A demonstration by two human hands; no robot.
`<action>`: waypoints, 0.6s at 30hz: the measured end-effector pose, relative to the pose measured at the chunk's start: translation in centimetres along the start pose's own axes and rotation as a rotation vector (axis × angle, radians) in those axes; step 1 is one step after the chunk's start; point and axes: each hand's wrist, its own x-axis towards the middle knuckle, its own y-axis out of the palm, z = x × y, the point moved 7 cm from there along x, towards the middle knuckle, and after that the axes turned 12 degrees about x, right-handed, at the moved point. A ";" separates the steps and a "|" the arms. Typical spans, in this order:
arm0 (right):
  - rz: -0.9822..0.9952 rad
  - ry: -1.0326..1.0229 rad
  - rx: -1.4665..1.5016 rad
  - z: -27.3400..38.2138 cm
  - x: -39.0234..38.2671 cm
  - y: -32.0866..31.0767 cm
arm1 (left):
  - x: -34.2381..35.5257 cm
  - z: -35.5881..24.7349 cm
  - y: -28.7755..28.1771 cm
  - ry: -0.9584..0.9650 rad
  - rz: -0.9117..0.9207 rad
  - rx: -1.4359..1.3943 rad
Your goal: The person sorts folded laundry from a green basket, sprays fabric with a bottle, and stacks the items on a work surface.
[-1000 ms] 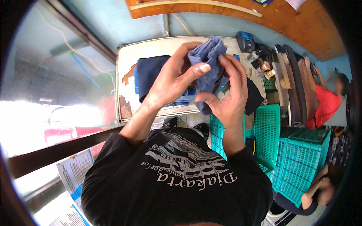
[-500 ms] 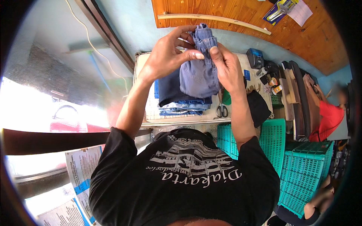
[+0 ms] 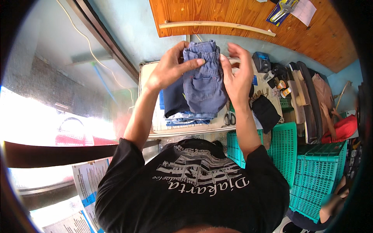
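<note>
Held up over the table is a pair of small blue-grey pants (image 3: 204, 91), folded, with a gathered elastic waistband at the top and a back pocket facing me. My left hand (image 3: 169, 70) grips the waistband's left side, thumb in front and fingers behind. Beside the right edge of the waistband, my right hand (image 3: 237, 75) has its fingers spread; its thumb is close to the cloth, and I cannot tell whether it touches. Under the pants, a dark folded garment (image 3: 173, 97) tops a stack of folded blue jeans (image 3: 190, 121).
On the table (image 3: 158, 126) lie black-handled scissors (image 3: 229, 118) and a black cloth (image 3: 266, 112). Small bottles (image 3: 286, 92) stand farther right. Green plastic baskets (image 3: 283, 151) are at my right, with a person in red (image 3: 345, 127) beyond. A wooden panel (image 3: 217, 11) spans the back wall.
The pants have been turned so the pocket side faces me, and sit lower in view. My right hand has loosened from the front of the waistband and spread its fingers.
</note>
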 end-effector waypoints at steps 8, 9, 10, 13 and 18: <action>0.223 -0.104 -0.022 2.9 -2.1 2.4 | -0.9 1.1 2.7 -0.046 -0.021 -0.412; 0.243 -0.089 -0.013 2.6 -2.2 2.5 | -1.1 0.8 2.5 -0.019 -0.062 -0.264; 0.262 -0.073 -0.003 2.4 -2.3 2.5 | -1.2 0.7 2.5 -0.019 -0.064 -0.224; 0.327 0.113 0.123 0.9 -2.2 2.5 | -1.4 1.4 1.9 0.030 -0.073 -0.139; 0.228 0.290 0.139 -2.1 1.2 -1.7 | -1.6 0.8 -2.7 0.031 -0.130 0.165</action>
